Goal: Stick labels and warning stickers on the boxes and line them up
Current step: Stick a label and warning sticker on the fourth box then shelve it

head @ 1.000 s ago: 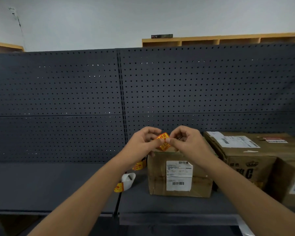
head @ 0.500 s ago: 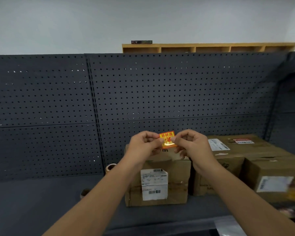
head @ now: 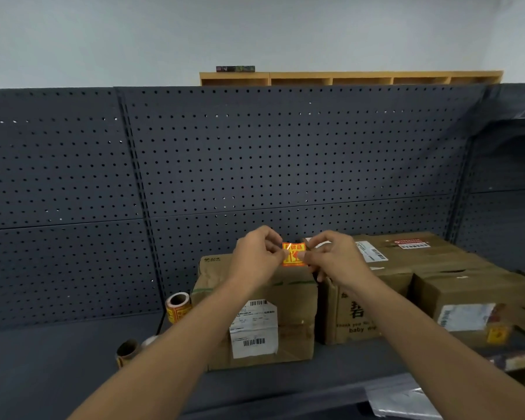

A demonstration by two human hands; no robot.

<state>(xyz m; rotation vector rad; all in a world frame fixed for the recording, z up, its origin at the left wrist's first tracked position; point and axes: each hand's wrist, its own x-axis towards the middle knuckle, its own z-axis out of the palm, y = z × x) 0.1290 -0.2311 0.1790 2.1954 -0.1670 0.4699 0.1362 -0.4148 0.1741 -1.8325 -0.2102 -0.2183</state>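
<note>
While we look down from the head view, our left hand (head: pixel 255 256) and right hand (head: pixel 334 256) pinch the warning sticker (head: pixel 293 254) by its side edges, just above the nearest box (head: pixel 291 310); bare shelf (head: pixel 58 359) spreads leftward.

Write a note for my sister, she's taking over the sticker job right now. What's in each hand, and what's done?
Left hand and right hand both pinch one orange warning sticker, held above the front box.
That box carries a white label but shows no warning sticker.
Sticker rolls sit on the shelf to its left.
Done: boxes to the right are labelled.
Left: stick this one, line up.
</note>
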